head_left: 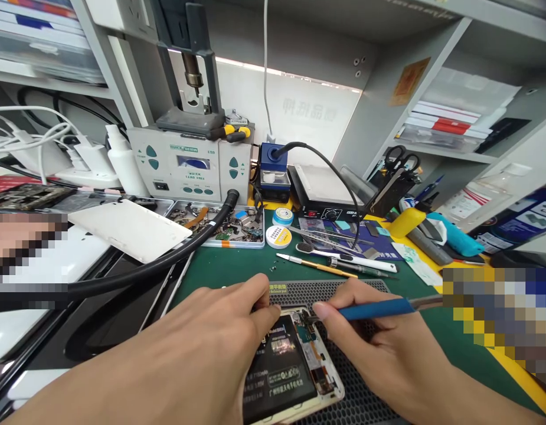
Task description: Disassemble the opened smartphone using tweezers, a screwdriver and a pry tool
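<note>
An opened phone (pixel 294 369) with a black battery and bare circuit board lies on a dark mesh mat (pixel 365 389). My left hand (pixel 211 348) rests on the phone's left side, fingers closed against its top edge, steadying it. My right hand (pixel 379 348) pinches a blue-handled tool (pixel 374 309), and its tip touches the board near the phone's top.
A hot-air rework station (pixel 188 159) with a black hose (pixel 166 260) stands behind. A parts tray (pixel 228 227), solder reels (pixel 279 235), tweezers and a knife (pixel 339 257) lie on the green mat. A white tablet back (pixel 131 227) sits left, shelves right.
</note>
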### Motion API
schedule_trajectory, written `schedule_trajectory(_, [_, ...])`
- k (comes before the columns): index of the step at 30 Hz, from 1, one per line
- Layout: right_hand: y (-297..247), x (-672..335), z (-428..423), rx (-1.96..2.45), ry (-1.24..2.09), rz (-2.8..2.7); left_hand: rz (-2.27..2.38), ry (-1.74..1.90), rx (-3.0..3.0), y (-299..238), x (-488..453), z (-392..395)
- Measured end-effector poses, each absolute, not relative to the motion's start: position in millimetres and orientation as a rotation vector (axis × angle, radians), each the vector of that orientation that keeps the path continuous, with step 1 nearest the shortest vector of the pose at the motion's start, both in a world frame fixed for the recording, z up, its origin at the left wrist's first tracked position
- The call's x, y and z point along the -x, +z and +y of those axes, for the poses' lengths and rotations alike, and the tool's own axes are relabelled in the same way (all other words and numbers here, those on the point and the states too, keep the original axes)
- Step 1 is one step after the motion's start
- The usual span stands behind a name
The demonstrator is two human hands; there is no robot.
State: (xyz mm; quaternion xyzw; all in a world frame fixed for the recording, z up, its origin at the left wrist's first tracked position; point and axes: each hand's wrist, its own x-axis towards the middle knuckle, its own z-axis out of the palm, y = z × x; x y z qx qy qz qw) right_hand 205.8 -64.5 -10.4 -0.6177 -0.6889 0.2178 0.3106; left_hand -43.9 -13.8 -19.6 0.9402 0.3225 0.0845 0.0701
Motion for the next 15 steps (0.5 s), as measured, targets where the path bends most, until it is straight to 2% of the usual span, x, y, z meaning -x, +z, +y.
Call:
schedule_trajectory(8, [-10.6,-206.0,-61.7,1.500,0.495,-1.915,0.913,0.049,-2.735,-7.4,43.6,-12.1])
schedule_trajectory(15, [-9.3,-207.4,-62.7,1.467,0.530,-1.921,0.840,0.091,-2.735,-9.1,48.1,-11.1])
